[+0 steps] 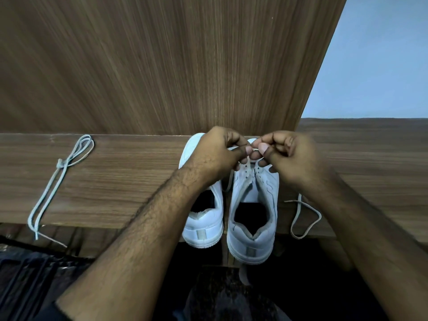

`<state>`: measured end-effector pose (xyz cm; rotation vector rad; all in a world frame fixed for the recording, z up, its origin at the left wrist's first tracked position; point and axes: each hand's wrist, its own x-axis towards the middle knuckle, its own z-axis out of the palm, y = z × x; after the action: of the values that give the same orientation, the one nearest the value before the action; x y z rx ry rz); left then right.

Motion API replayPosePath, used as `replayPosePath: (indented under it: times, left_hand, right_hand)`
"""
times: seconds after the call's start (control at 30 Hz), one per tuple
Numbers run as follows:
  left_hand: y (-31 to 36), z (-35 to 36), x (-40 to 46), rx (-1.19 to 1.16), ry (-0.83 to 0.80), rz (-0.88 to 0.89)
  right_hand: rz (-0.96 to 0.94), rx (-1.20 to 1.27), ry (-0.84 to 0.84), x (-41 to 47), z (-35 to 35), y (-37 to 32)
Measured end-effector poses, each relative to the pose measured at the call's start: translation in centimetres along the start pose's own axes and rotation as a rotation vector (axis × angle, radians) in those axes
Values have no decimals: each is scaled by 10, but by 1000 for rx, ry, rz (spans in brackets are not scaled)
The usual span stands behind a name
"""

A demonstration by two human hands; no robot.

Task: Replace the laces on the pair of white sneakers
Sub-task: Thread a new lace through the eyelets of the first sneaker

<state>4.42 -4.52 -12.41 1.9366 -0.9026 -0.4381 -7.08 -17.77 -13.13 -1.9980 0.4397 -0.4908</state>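
Two white sneakers stand side by side on a narrow wooden ledge (129, 181), heels toward me and overhanging its front edge. The left sneaker (206, 218) is partly covered by my left forearm. Over the front eyelets of the right sneaker (253, 205), my left hand (215, 151) and my right hand (291, 154) both pinch a white lace (305, 218) between thumb and fingers. One loose end of that lace curls on the ledge to the right of the shoe; another strand hangs between the shoes. The fingers hide the toe area.
A second white lace (49, 186), knotted into a bundle, lies on the ledge's left part with its ends hanging over the front edge. A tall wooden panel (162, 66) rises behind the ledge. Pale blue wall (382, 66) shows at the upper right.
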Motion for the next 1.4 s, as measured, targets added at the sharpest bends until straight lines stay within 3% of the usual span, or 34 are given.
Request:
replayPosePath:
  times: [0.1,0.2,0.37,0.43,0.67,0.93,1.2,1.33,1.4]
  left_hand:
    - [-8,-3,4,192,91,-38]
    - [-5,-3,2,190,129,-54]
    - [-2,5,2,186,112,-64]
    - [-3,10,2,227,101,-67]
    - [-1,26,7,351,80,-106]
    - [-5,38,13,354,119,-140]
    - [-8,46,17,387,83,-112]
    - [-10,46,16,369,14,-71]
    - [-11,46,16,368,-3,-70]
  right_hand:
    - [110,-119,-189,-6,-4,2]
    - [141,-306,-423,-17,-10,-4]
    - [115,-759,-360,-21,1,-3]
    - [157,-808,-327,-18,10,2]
    - [203,-635,-53,3,10,17]
    - [426,-150,-18,8,2,30]
    - [518,39,-55,9,0,28]
    - [595,245,-95,7,-3,30]
    - [522,185,-101,6,-1,32]
